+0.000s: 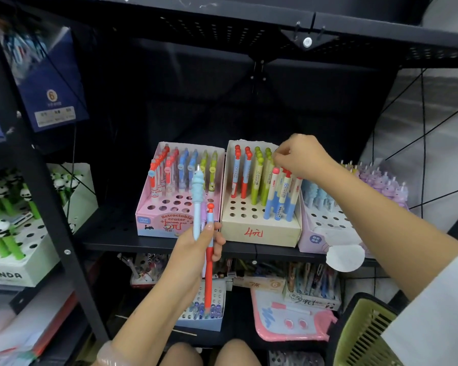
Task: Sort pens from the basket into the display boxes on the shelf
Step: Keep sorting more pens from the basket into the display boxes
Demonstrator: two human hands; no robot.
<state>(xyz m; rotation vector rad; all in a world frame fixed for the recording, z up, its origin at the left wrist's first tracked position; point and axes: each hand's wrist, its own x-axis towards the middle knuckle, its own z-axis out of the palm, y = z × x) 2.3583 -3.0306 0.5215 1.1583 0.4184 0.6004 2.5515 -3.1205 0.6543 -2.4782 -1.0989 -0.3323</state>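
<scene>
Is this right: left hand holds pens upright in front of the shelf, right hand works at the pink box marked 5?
Not quite. The head view shows the right hand at the beige box marked 4, not the pink box. The left hand does hold pens upright.

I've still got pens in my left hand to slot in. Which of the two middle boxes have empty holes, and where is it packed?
The pink box has bare holes in its front rows, below its standing pens. The cream box has free holes front-left; its right side is crowded with blue-bottomed pens, where the right hand works.
</scene>
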